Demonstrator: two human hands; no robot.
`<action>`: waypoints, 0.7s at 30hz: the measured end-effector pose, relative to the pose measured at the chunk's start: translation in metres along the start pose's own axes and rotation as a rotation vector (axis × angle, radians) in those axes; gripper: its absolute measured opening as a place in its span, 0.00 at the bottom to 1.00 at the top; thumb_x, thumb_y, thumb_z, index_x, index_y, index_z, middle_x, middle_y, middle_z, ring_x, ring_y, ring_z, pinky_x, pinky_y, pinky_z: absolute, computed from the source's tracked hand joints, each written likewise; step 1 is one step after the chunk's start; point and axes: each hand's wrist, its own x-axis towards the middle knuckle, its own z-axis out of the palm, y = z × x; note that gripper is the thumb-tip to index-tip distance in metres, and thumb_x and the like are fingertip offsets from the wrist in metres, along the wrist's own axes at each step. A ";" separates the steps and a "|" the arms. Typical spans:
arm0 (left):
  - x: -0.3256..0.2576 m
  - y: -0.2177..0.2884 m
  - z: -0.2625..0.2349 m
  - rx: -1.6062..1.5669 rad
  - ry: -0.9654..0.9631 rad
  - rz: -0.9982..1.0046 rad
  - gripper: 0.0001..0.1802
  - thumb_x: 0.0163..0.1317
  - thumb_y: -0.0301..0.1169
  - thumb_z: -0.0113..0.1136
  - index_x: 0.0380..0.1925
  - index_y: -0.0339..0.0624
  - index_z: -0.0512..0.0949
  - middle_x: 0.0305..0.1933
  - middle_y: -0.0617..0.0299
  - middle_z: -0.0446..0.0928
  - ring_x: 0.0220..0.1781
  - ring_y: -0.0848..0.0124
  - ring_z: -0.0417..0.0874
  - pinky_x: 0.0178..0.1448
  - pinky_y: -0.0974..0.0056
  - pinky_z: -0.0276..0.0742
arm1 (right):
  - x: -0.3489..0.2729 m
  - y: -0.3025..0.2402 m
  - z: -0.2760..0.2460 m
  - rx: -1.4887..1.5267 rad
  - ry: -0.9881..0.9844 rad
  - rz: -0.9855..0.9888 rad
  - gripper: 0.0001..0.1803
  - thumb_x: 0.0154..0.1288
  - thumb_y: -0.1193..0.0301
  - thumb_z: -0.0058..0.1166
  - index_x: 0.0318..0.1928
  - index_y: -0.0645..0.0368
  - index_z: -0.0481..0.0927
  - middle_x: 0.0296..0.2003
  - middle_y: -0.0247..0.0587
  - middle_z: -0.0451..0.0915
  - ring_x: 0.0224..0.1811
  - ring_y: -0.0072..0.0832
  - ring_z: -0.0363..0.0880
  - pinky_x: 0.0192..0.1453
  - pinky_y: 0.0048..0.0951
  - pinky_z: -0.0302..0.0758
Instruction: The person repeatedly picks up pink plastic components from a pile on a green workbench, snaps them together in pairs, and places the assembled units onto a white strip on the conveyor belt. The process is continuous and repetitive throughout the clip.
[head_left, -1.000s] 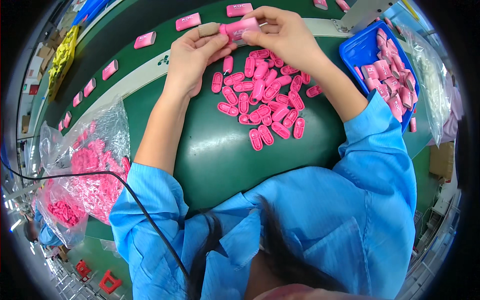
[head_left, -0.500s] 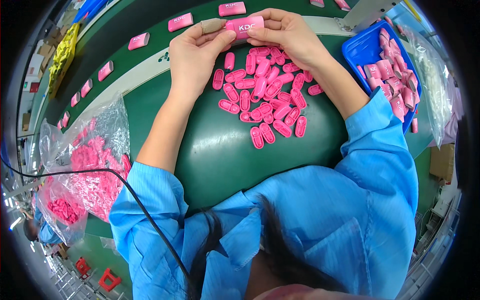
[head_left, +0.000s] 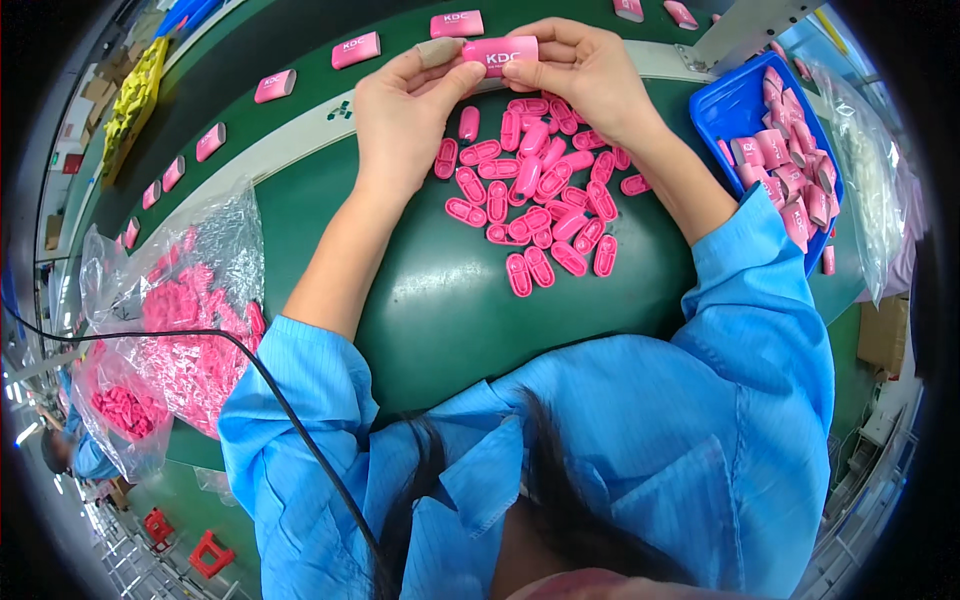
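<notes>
Between my two hands, at the far side of the work surface, is a pink printed plastic shell [head_left: 503, 52]. My left hand [head_left: 400, 125] pinches its left end with thumb and forefinger; a tan wrap covers one fingertip. My right hand [head_left: 597, 88] grips its right end, thumb on the front face. Whether a cap sits in either end is hidden by the fingers. Just below the hands, several small pink oval caps [head_left: 527, 178] lie loosely piled, many with their hollow side up.
Similar pink shells [head_left: 357, 48] stand spaced along a green belt [head_left: 310, 60] behind a pale rail. At right, a blue bin [head_left: 712, 118] holds more shells beside a clear bag [head_left: 868, 190]. Clear bags of pink parts [head_left: 185, 310] lie at left, crossed by a black cable [head_left: 250, 358].
Both hands and the shell have shifted slightly right in the picture. The shell's left end, where a rounded pink part showed earlier, now looks straighter. Both hands keep their hold.
</notes>
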 end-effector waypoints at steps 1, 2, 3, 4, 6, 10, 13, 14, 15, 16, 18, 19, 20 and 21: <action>-0.001 -0.001 0.002 0.011 -0.002 0.007 0.19 0.60 0.23 0.62 0.50 0.25 0.75 0.43 0.52 0.82 0.43 0.71 0.84 0.49 0.69 0.80 | 0.000 0.004 0.001 0.014 0.008 0.012 0.16 0.63 0.76 0.59 0.50 0.69 0.75 0.42 0.45 0.82 0.43 0.25 0.82 0.50 0.23 0.80; -0.002 -0.001 0.006 0.023 -0.004 0.013 0.20 0.61 0.23 0.61 0.52 0.24 0.74 0.44 0.51 0.82 0.44 0.71 0.84 0.50 0.69 0.80 | 0.001 0.005 0.002 0.029 0.016 0.024 0.16 0.64 0.76 0.59 0.50 0.69 0.75 0.42 0.45 0.82 0.43 0.25 0.82 0.50 0.23 0.80; -0.005 -0.004 0.010 0.034 -0.005 0.009 0.21 0.62 0.23 0.60 0.53 0.24 0.73 0.44 0.50 0.82 0.44 0.70 0.84 0.50 0.69 0.80 | 0.001 0.005 0.003 0.007 0.032 0.018 0.16 0.64 0.76 0.59 0.50 0.69 0.75 0.42 0.45 0.82 0.43 0.25 0.82 0.50 0.23 0.80; -0.010 -0.004 0.013 0.297 0.006 0.113 0.20 0.63 0.24 0.56 0.53 0.22 0.71 0.44 0.43 0.82 0.44 0.64 0.85 0.49 0.66 0.80 | 0.000 0.004 0.005 -0.015 0.046 0.013 0.16 0.64 0.76 0.59 0.50 0.69 0.75 0.42 0.45 0.82 0.43 0.25 0.82 0.50 0.23 0.80; -0.019 0.007 0.017 0.549 -0.040 0.210 0.22 0.61 0.22 0.52 0.55 0.21 0.66 0.42 0.36 0.79 0.41 0.49 0.84 0.44 0.57 0.80 | -0.004 0.002 0.010 -0.036 0.087 -0.002 0.16 0.63 0.77 0.59 0.50 0.69 0.75 0.42 0.45 0.82 0.43 0.25 0.82 0.50 0.23 0.81; -0.025 0.006 0.025 0.758 0.012 0.408 0.26 0.60 0.21 0.50 0.58 0.22 0.61 0.35 0.41 0.81 0.35 0.44 0.82 0.41 0.49 0.78 | -0.015 -0.013 0.028 -0.384 0.217 -0.184 0.17 0.62 0.78 0.59 0.51 0.70 0.74 0.43 0.45 0.82 0.43 0.24 0.83 0.48 0.22 0.81; -0.025 0.011 0.023 0.903 -0.034 0.327 0.20 0.63 0.23 0.54 0.54 0.24 0.69 0.45 0.42 0.81 0.48 0.55 0.85 0.49 0.61 0.80 | -0.009 0.003 0.012 -0.105 0.136 -0.103 0.17 0.63 0.77 0.59 0.51 0.69 0.75 0.42 0.44 0.82 0.43 0.24 0.83 0.49 0.22 0.81; -0.020 0.012 0.019 0.800 -0.060 0.289 0.20 0.64 0.24 0.54 0.55 0.24 0.69 0.45 0.44 0.82 0.48 0.58 0.85 0.49 0.62 0.80 | -0.003 0.001 0.003 -0.049 0.091 -0.057 0.17 0.63 0.76 0.59 0.51 0.68 0.75 0.42 0.44 0.82 0.42 0.24 0.83 0.49 0.22 0.80; -0.014 0.009 0.013 0.697 -0.086 0.240 0.20 0.65 0.25 0.54 0.55 0.25 0.70 0.45 0.47 0.82 0.47 0.61 0.85 0.49 0.63 0.80 | 0.000 0.002 -0.004 0.010 0.042 -0.001 0.17 0.63 0.76 0.59 0.51 0.68 0.75 0.42 0.44 0.82 0.42 0.24 0.83 0.49 0.22 0.80; -0.010 0.008 0.008 0.593 -0.112 0.192 0.20 0.66 0.25 0.54 0.56 0.25 0.70 0.45 0.49 0.82 0.46 0.63 0.85 0.49 0.65 0.80 | 0.002 0.002 -0.007 0.069 -0.007 0.056 0.16 0.64 0.75 0.59 0.51 0.67 0.76 0.42 0.44 0.82 0.42 0.24 0.83 0.49 0.21 0.80; -0.004 0.009 0.004 0.376 -0.099 0.125 0.18 0.63 0.26 0.57 0.51 0.26 0.74 0.39 0.49 0.84 0.41 0.64 0.86 0.44 0.66 0.80 | 0.003 0.000 -0.008 0.081 -0.032 0.081 0.16 0.64 0.75 0.59 0.51 0.66 0.76 0.42 0.43 0.82 0.42 0.25 0.83 0.50 0.21 0.80; -0.003 0.012 0.003 0.268 -0.093 0.090 0.17 0.62 0.27 0.59 0.49 0.26 0.77 0.36 0.49 0.84 0.38 0.64 0.87 0.42 0.66 0.80 | 0.002 0.000 -0.008 0.088 -0.043 0.096 0.16 0.64 0.75 0.59 0.51 0.66 0.76 0.42 0.43 0.82 0.41 0.25 0.83 0.50 0.22 0.80; -0.003 0.016 0.000 0.305 -0.145 0.000 0.20 0.66 0.29 0.58 0.55 0.30 0.74 0.45 0.55 0.82 0.45 0.70 0.85 0.48 0.69 0.80 | 0.002 0.002 -0.009 0.092 -0.050 0.089 0.16 0.64 0.75 0.58 0.51 0.66 0.76 0.42 0.43 0.82 0.41 0.25 0.83 0.51 0.22 0.80; -0.002 0.014 -0.001 0.293 -0.134 0.015 0.19 0.65 0.29 0.59 0.53 0.28 0.75 0.43 0.53 0.83 0.43 0.71 0.85 0.46 0.70 0.81 | 0.004 0.004 -0.010 0.094 -0.057 0.079 0.16 0.64 0.75 0.58 0.51 0.66 0.76 0.42 0.43 0.82 0.41 0.24 0.83 0.51 0.22 0.80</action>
